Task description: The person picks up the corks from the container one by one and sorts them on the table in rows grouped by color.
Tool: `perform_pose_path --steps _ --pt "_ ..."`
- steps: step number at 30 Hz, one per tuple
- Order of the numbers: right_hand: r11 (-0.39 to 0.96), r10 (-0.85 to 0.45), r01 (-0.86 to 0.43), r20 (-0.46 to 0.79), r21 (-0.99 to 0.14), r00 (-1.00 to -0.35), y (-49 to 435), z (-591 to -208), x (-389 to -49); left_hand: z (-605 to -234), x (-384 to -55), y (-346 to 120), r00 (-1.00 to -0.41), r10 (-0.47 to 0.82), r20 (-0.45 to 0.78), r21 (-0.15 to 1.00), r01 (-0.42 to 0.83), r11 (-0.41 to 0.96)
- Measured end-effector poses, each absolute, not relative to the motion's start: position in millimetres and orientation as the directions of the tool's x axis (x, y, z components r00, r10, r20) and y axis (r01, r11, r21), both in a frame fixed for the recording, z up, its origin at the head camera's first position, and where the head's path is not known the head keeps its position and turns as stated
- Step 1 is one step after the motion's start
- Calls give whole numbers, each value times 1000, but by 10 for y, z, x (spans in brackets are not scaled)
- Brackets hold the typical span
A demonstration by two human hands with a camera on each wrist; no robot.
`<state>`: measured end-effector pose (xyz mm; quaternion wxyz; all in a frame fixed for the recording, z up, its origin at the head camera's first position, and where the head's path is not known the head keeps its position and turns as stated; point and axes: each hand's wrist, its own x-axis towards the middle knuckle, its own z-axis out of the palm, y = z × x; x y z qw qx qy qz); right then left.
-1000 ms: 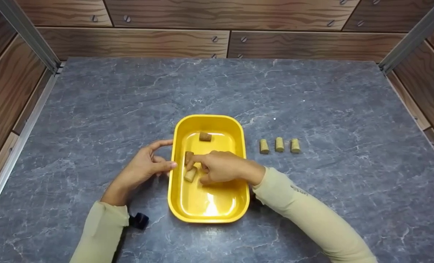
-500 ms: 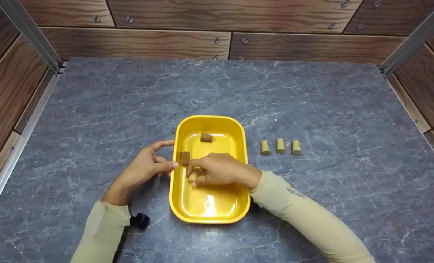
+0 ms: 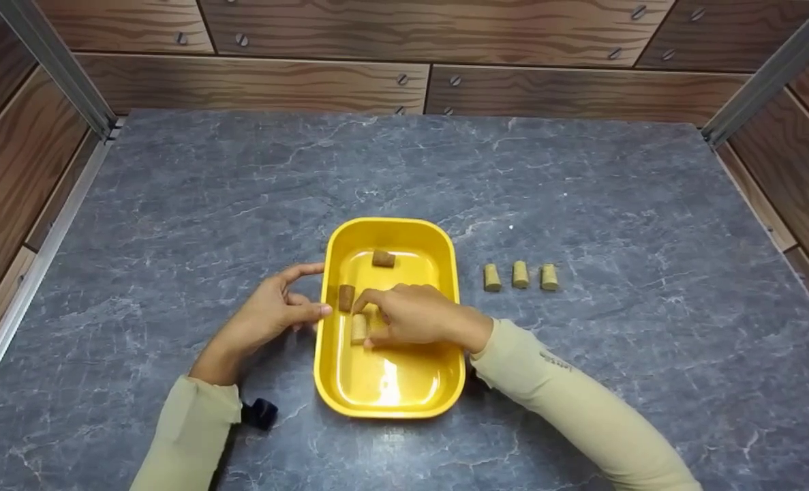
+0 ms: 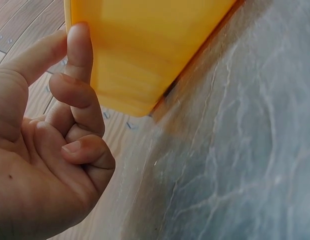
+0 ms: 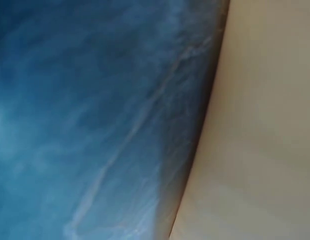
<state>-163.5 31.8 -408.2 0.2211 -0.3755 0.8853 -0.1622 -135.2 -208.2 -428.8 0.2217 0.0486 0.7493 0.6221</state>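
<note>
In the head view a yellow tray (image 3: 390,414) stands on the grey table. My left hand (image 3: 268,315) holds its left side, thumb over the rim and index finger against the outer wall. The left wrist view shows that hand (image 4: 60,130) pinching the wall, other fingers curled below. Inside the tray, my right hand (image 3: 414,315) has index finger and thumb at the two ends of a light cork stopper (image 3: 358,329). Just beyond it lies a darker cork stopper (image 3: 346,299) by the left wall. The right wrist view shows only sleeve (image 5: 260,130) and blurred table.
Another dark cork stopper (image 3: 384,259) lies near the tray's far end. Right of the tray, three light cork stoppers (image 3: 520,275) lie in a row on the table (image 3: 615,204). Wood-patterned panels (image 3: 254,85) border the table at the back and sides.
The right fingers closed round the light cork and turned it from slanted to lengthwise in the tray. The dark cork by the left wall shifted slightly. The left hand stayed in place.
</note>
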Motion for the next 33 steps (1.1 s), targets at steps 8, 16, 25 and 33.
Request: perform_pose_path --steps 8,16,25,33 --pt "652 -743 -580 -258 -488 -617 341 -4046 -1645 -4291 -1348 -2080 -896 343 -284 952 -219 214" --pt "564 -772 -524 -181 -638 -610 518 -3848 -1694 -4286 -1346 -2085 -894 339 -292 947 -221 233" --pt "511 -730 -371 -164 -775 -663 892 -3644 -1735 -4299 -1355 -2079 -888 362 -282 955 -225 192" --pt "473 -672 -314 -107 -823 -733 1455 -3545 -1838 -4284 -1338 -2081 -891 351 -289 952 -228 205"
